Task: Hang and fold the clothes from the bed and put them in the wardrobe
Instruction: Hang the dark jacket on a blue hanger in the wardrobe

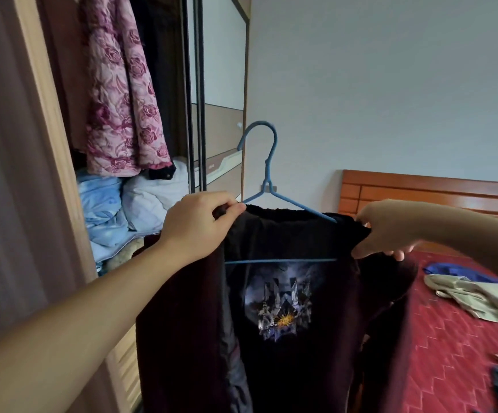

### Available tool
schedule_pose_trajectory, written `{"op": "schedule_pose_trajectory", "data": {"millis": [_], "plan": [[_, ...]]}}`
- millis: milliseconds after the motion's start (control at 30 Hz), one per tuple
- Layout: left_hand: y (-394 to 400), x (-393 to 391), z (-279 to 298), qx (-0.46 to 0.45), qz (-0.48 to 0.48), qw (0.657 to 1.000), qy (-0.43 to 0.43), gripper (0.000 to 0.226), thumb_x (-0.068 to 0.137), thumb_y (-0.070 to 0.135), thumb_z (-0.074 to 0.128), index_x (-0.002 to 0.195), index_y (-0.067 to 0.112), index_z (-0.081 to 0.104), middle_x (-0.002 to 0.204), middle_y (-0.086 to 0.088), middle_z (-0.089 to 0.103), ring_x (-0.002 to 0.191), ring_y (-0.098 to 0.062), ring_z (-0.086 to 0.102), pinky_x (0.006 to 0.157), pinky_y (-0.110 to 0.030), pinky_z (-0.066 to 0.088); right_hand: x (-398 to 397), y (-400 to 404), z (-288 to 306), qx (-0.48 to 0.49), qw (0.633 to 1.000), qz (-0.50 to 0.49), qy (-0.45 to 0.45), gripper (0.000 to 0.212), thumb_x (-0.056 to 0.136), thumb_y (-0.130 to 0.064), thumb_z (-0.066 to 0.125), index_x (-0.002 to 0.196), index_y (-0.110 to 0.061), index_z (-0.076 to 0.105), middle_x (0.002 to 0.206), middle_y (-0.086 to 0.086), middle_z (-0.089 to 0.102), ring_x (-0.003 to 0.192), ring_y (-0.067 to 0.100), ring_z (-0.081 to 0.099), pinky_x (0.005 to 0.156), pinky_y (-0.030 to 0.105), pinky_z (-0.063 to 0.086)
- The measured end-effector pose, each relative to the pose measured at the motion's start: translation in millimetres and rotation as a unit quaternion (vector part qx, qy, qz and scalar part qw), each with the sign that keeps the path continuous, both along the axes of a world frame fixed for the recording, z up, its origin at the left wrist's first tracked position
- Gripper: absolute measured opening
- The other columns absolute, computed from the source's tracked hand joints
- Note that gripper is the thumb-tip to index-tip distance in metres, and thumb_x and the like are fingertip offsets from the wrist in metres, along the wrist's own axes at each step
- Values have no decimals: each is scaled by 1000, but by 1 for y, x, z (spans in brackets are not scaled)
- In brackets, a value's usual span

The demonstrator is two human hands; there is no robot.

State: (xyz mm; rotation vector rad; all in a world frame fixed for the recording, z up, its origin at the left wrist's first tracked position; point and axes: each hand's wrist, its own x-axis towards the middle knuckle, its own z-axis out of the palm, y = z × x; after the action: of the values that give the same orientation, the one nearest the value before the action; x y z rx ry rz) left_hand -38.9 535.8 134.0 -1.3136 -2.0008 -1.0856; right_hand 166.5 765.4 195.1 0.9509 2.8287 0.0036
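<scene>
Hands up at chest height, both on a dark jacket (286, 338) that hangs on a blue wire hanger (267, 186). The left hand (197, 225) pinches the jacket's shoulder at the hanger's left arm, thumb and fingers curled onto the cloth. The right hand (390, 231) grips the other shoulder, fingers wrapped round the bunched fabric. The hanger's hook points up, free of any rail (a printed patch shows on the lining below the crossbar). To the left stands the open wardrobe (48, 129), with a pink floral quilted coat (122, 99) hanging inside above a heap of pale blue and white bedding (128, 204). At the right lies the bed (450, 338) with its red cover; near its right edge rest a beige garment (474, 296) and a blue one (456, 271) just behind it.
</scene>
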Motion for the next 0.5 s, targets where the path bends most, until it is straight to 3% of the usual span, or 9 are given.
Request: {"op": "schedule_pose_trajectory", "data": {"millis": [67,133,167,233,300,400,500], "plan": [[-1,2,1,-10,6,1000,9,28,92,45,55,76,24,65,69,9,64,64,-9,55,59,-32,47,-3,-3,3,73,997,33,-21,60,69,-60,68,111,-16,62,81,4,73,66,19,68,60,28,57],[1,2,1,-24,9,1000,15,28,93,46,56,77,24,66,73,9,66,69,-12,58,63,-34,49,-14,-14,2,94,984,129,78,63,70,-61,68,121,-25,57,110,1,60,96,20,62,85,29,50],[2,2,2,-31,7,999,15,27,93,46,56,78,25,66,74,9,67,70,-12,58,63,-34,49,-22,-25,2,38,970,182,157,58,73,-58,69,121,-28,58,111,-3,58,101,17,60,88,29,47],[3,3,2,-44,-5,999,14,25,92,46,56,79,28,67,75,12,66,71,-10,57,64,-32,46,-41,-48,3,-128,930,226,261,42,75,-54,68,106,-26,65,94,-9,69,89,8,66,81,24,50],[1,3,2,-62,-24,998,5,21,91,46,58,80,30,68,75,14,66,73,-7,57,65,-31,45,-61,-65,4,-232,912,196,278,38,76,-53,66,84,-16,66,63,-10,64,56,6,61,60,21,49],[-11,-3,6,-106,-62,992,-29,14,87,49,61,87,37,69,81,18,67,79,-4,61,73,-32,50,-78,-69,1,-277,914,134,265,39,84,-49,63,64,-16,54,43,-8,46,37,12,40,41,22,37],[-29,-15,13,-159,-67,983,-65,20,86,43,67,104,47,60,88,17,67,83,2,60,76,-15,45,-85,-63,-3,-275,913,116,280,37,86,-44,62,66,-15,52,39,-7,42,32,13,35,39,21,33]]}}
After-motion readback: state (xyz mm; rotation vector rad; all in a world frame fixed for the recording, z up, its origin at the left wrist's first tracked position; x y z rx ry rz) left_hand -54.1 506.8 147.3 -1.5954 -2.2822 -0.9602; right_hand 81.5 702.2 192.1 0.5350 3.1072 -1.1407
